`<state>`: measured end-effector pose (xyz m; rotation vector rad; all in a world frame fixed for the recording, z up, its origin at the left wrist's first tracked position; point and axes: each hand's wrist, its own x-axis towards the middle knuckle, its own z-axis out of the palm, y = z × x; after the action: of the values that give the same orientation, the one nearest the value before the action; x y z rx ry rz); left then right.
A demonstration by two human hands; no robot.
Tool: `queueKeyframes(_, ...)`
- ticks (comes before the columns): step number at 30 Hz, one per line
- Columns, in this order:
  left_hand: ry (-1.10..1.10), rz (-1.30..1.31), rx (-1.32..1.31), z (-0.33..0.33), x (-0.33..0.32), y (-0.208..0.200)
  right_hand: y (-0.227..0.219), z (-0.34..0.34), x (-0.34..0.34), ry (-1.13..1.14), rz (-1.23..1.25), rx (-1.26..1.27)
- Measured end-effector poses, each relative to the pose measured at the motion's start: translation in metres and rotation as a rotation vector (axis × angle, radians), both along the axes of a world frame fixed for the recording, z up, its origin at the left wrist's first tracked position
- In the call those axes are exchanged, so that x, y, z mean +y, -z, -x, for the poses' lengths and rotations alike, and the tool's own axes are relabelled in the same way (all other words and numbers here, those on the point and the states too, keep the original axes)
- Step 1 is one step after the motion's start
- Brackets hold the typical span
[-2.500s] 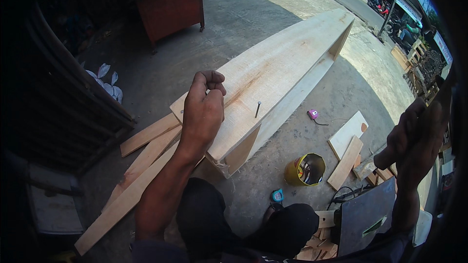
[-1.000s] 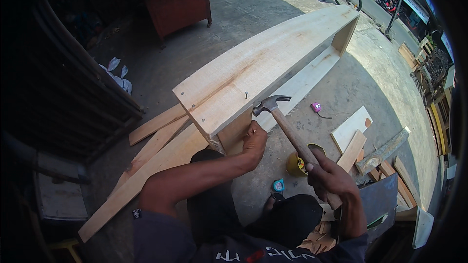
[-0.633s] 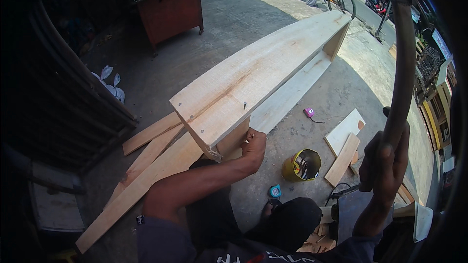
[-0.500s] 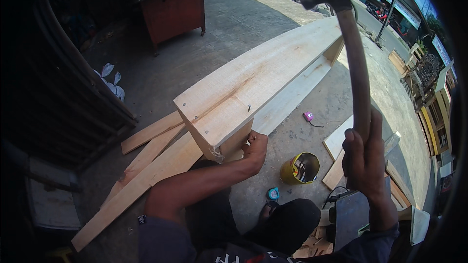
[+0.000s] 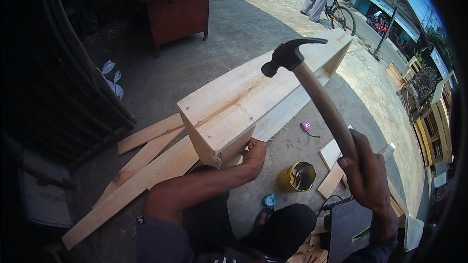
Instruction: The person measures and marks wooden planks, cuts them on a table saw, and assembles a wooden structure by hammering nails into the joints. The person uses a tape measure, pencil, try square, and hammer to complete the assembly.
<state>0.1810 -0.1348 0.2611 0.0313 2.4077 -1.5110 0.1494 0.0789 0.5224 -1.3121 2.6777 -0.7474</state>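
Okay, nearest first: your right hand [image 5: 371, 175] is wrapped tight around the wooden handle of the hammer [image 5: 312, 90], cocked up with the head above the box. Your left hand [image 5: 253, 150] is curled against the near side of the long wooden box [image 5: 253, 97], fingers pinched as if on a nail, but I can't tell if a nail is actually there. The box lies on the concrete floor [image 5: 243, 24], open side facing right, running away from you. Step in hand looks like nailing the near end panel, mid-swing. Next move calls for a straight drop onto the spot by your left fingers, so keep them low and the box braced. A glancing blow could bend the nail or catch your thumb. Just beside your knee: a yellow can [image 5: 296, 177] and a small blue tape measure [image 5: 269, 200]. Left of the box, loose planks [image 5: 146, 165] lie on the floor. Farther off, a red cabinet [image 5: 178, 12] and a bicycle [image 5: 341, 17] with a person standing by it.
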Motion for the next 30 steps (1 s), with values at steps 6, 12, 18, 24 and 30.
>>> queueKeyframes(6,-0.010,-0.070,-0.025,0.004,-0.002,0.004,0.019,0.006,0.008,-0.255,-0.402,0.103)
queueKeyframes(12,0.004,0.042,-0.019,0.000,-0.001,0.021,0.032,-0.007,0.016,-0.016,0.176,-0.077)
queueKeyframes(18,-0.040,0.018,0.009,0.008,-0.003,0.031,0.040,-0.014,0.014,-0.070,0.240,0.063)
queueKeyframes(24,-0.007,0.043,-0.020,0.005,-0.001,0.031,0.044,-0.015,0.008,-0.129,-0.170,0.003)
queueKeyframes(30,-0.078,-0.253,-0.009,0.000,0.002,0.013,0.061,-0.017,0.012,-0.072,-0.248,-0.140)
